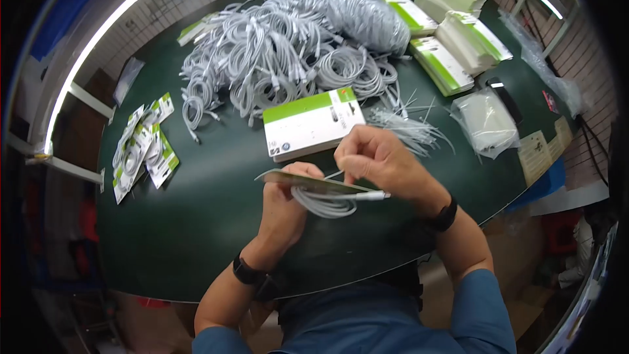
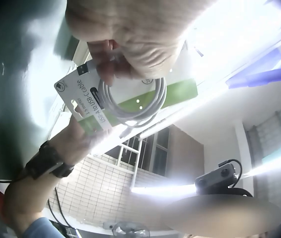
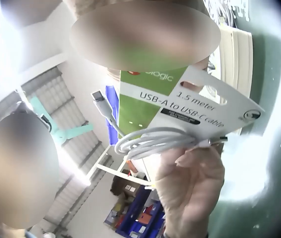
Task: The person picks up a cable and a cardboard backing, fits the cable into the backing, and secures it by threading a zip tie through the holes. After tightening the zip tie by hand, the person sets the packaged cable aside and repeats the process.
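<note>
My left hand [image 1: 283, 206] grips a green and white card [image 3: 177, 106] printed "USB-A to USB-C cable". Against the card's printed face lies a coiled white USB cable [image 1: 327, 206], one plug sticking out towards the right. In the head view the card is tilted nearly edge-on, its back facing up. At the card's back, my right hand [image 1: 386, 162] pinches a thin white cable tie [image 1: 335, 174] with curled fingers. The right fingertips are blurred over in the right wrist view. A stack of cards [image 1: 314, 124] lies just beyond both hands.
Loose white cable ties [image 1: 409, 132] lie right of the card stack. Behind it rises a large heap of coiled cables [image 1: 262, 46] beside a plastic-wrapped bundle [image 1: 367, 16]. Carded cables [image 1: 141, 147] lie at left. More card stacks [image 1: 445, 65] and a clear bag [image 1: 486, 121] sit at right.
</note>
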